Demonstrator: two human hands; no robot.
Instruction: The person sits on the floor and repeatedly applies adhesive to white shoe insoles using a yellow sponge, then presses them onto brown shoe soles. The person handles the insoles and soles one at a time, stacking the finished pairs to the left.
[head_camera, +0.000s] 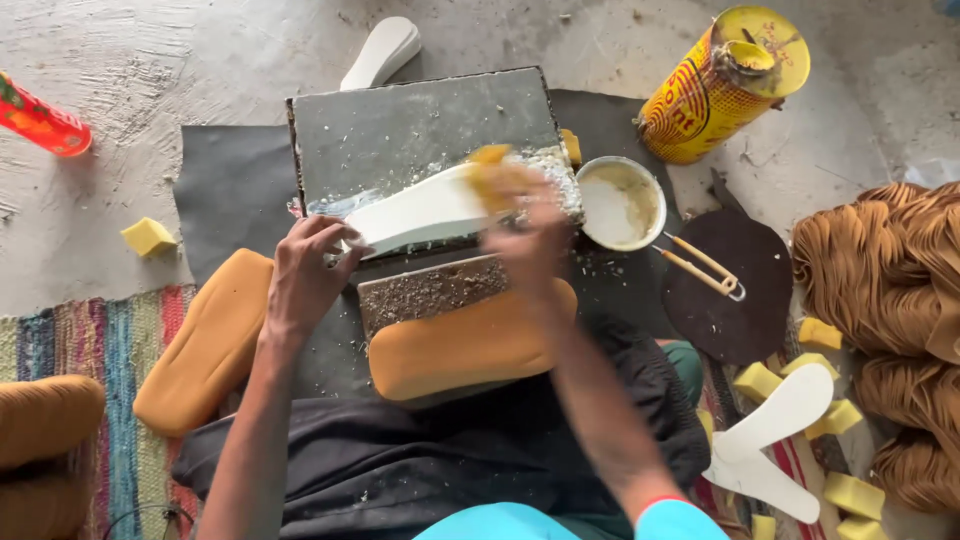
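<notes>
- Left hand (305, 275) clamps the white shoe sole (425, 212) at its near end, flat on the grey slab (420, 125).
- Right hand (530, 235), blurred, pinches a yellow sponge (492, 178) on the sole's far end.
- Sole's long axis runs left-right between both hands.

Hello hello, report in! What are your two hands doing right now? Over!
Left hand pins white sole on grey slab. Right hand, blurred, presses yellow sponge on sole. Glue bowl beside right hand; nothing in the way.
</notes>
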